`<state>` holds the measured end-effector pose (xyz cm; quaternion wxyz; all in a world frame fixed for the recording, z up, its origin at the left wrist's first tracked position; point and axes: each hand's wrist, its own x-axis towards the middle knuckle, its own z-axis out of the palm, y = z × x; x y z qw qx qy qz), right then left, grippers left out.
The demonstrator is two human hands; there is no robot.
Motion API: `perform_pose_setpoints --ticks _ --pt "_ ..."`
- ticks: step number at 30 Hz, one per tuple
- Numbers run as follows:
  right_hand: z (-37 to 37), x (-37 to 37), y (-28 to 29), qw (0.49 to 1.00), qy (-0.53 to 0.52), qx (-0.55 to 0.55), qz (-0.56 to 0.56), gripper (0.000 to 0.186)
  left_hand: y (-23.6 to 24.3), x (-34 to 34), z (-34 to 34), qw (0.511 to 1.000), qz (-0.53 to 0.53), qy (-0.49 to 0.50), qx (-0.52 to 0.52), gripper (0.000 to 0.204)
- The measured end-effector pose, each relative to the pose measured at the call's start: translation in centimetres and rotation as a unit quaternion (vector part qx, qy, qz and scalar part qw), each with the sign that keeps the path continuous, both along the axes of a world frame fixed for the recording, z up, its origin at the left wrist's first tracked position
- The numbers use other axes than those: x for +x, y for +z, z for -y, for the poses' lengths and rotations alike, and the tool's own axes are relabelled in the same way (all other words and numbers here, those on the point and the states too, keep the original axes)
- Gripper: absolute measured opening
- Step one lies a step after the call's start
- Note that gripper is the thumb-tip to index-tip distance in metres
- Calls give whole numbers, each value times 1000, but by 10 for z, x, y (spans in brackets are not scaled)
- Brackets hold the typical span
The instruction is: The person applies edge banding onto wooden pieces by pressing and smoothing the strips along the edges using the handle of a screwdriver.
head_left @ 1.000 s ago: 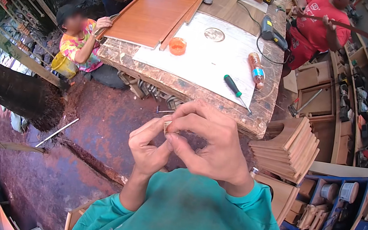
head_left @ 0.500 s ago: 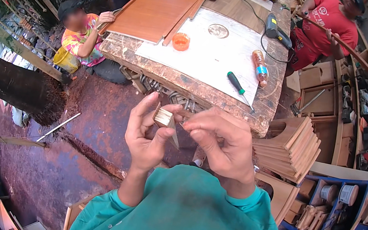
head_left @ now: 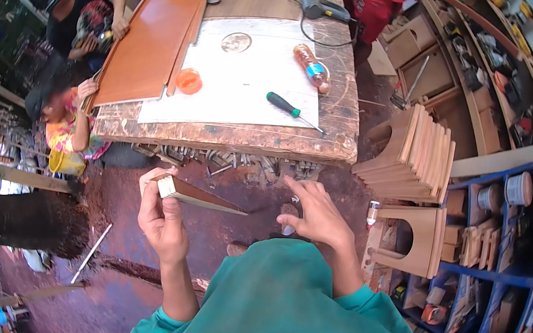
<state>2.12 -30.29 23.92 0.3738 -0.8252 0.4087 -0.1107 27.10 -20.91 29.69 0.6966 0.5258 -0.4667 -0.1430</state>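
Note:
My left hand (head_left: 162,225) grips one end of a long, narrow wooden piece (head_left: 204,197) between thumb and fingers. Its pale end faces left, and its thin tapering length points right in front of my body. My right hand (head_left: 322,217) is off to the right of the piece, fingers and thumb spread, holding nothing that I can see. Both hands are above the floor, on my side of the workbench (head_left: 336,125). On the bench's white sheet (head_left: 255,68) lie a green-handled screwdriver (head_left: 283,104), an orange cup (head_left: 189,81) and a plastic bottle (head_left: 311,67).
A reddish-brown panel (head_left: 150,39) covers the bench's left side, with two people beside it. A corded power tool (head_left: 320,6) sits farther back. To the right are stacked wooden frames (head_left: 408,152) and a blue shelf unit (head_left: 520,283). A person in red stands beyond.
My hands have moved apart: the left went left with the wooden piece, and the right opened out from a pinch. My view has turned, so the bench appears shifted left.

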Motion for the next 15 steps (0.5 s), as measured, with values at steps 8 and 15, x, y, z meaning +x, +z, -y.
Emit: perform_pose_setpoints --ticks 8,15 --pt "29 18 -21 996 38 -54 62 65 4 -1 12 998 51 21 37 43" --pt "99 80 -81 981 -92 -61 157 63 3 -1 10 994 95 32 40 44"
